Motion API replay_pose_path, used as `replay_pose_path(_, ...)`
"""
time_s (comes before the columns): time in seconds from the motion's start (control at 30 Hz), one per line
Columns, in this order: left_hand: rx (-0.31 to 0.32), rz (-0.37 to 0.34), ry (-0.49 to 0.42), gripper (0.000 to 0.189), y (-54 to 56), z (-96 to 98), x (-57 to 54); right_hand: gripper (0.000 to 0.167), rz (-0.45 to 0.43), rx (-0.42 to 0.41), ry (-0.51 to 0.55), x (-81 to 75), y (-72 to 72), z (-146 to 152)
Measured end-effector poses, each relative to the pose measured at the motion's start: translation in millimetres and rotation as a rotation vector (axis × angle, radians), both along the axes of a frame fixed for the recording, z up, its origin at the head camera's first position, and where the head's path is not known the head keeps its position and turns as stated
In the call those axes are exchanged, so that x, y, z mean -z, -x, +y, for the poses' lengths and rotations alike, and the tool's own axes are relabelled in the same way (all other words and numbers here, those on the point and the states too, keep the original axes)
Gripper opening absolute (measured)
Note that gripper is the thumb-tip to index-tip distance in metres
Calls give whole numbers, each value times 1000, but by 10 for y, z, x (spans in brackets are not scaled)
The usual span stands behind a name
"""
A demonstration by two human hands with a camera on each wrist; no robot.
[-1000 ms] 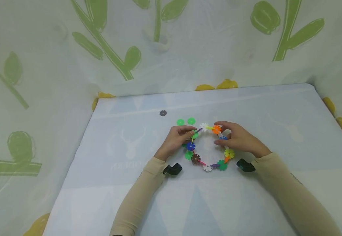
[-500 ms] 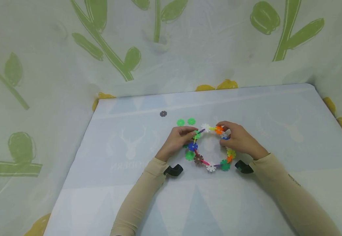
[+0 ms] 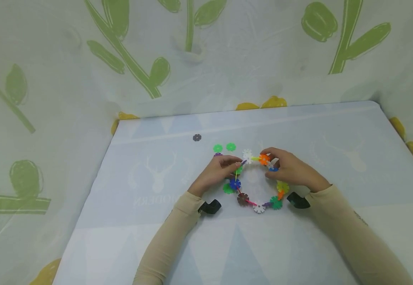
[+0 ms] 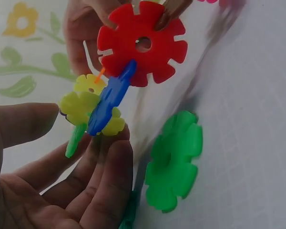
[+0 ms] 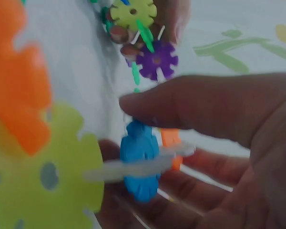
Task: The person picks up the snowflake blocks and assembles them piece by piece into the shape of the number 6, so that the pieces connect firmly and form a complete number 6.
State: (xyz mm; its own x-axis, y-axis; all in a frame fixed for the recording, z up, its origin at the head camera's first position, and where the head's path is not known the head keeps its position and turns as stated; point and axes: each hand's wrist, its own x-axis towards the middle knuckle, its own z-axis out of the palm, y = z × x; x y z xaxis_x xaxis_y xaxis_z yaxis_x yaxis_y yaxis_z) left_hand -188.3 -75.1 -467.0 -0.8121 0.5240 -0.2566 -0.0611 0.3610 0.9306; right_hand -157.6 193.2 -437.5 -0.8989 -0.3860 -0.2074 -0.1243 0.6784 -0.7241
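A ring of coloured plastic snowflake discs (image 3: 243, 199), slotted edge to edge, lies between both hands in the head view. My left hand (image 3: 215, 174) pinches its upper left, near a green disc (image 3: 239, 169). The left wrist view has a yellow disc (image 4: 81, 107) between thumb and fingers, with a blue disc (image 4: 105, 107) and a red disc (image 4: 121, 28) joined on. At the ring's upper right, my right hand (image 3: 293, 170) grips a blue disc (image 5: 142, 191). Next to it in the right wrist view are a pale edge-on disc (image 5: 117, 171) and a large yellow disc (image 5: 74, 191).
Two loose bright green discs (image 3: 231, 147) lie behind the left hand, with a purple disc (image 3: 218, 154) partly hidden by it. A dark grey disc (image 3: 197, 137) sits farther back. Another green disc (image 3: 228, 188) rests left of the ring. Patterned cloth (image 3: 228, 71) rises behind the table (image 3: 149, 245).
The ring has shifted slightly right and its near side has come closer to me. My left hand has moved a little the same way, uncovering part of the purple disc. The right hand keeps its grip.
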Motion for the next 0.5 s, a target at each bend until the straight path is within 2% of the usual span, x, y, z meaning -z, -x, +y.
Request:
replay_pose_path(0.23,41,-9,45,46,-43,0,-62,58,15,-87,70,-21,-7,35)
replay_pose_path(0.4,17,45,60,41,-65,11,-49,53,23,-143,92,-54,19,36)
replay_pose_path(0.5,-11,68,49,35,-71,17,-33,49,21,-163,95,-91,91,44)
